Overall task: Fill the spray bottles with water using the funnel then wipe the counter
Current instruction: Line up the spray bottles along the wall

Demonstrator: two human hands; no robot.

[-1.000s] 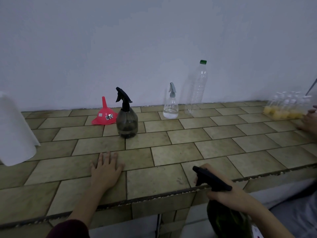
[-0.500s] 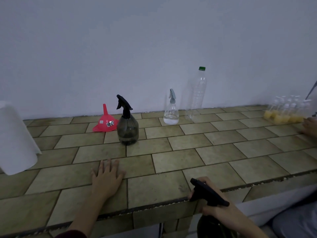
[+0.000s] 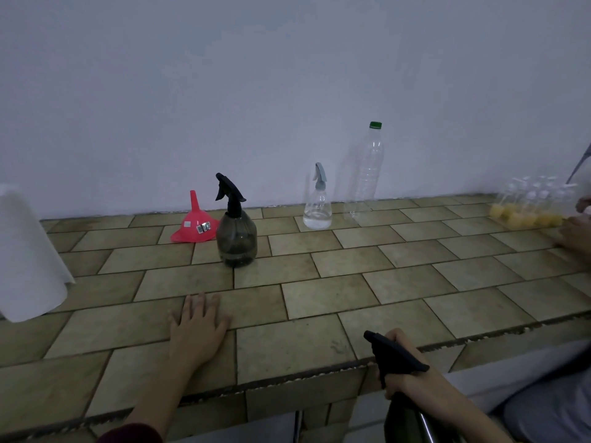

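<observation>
My left hand [image 3: 196, 327] lies flat, palm down, on the tiled counter [image 3: 326, 298]. Below the counter's front edge, my right hand [image 3: 404, 374] grips the neck of a dark spray bottle [image 3: 406, 417] with a black trigger head. A second dark grey spray bottle [image 3: 236, 233] stands upright mid-counter. Just behind it to the left a red funnel [image 3: 193, 223] rests upside down. Near the wall stand a small clear spray bottle [image 3: 317, 204] with a little liquid, and a tall clear plastic bottle [image 3: 367, 174] with a green cap.
A white paper towel roll [image 3: 27, 251] stands at the left edge. Several small bottles of yellow liquid [image 3: 531, 207] sit at the far right, with another person's hand [image 3: 575, 231] beside them. The white wall runs behind the counter.
My right hand has drawn the dark spray bottle slightly lower and back under the counter edge as the view tilted up. My left hand has stayed flat in place.
</observation>
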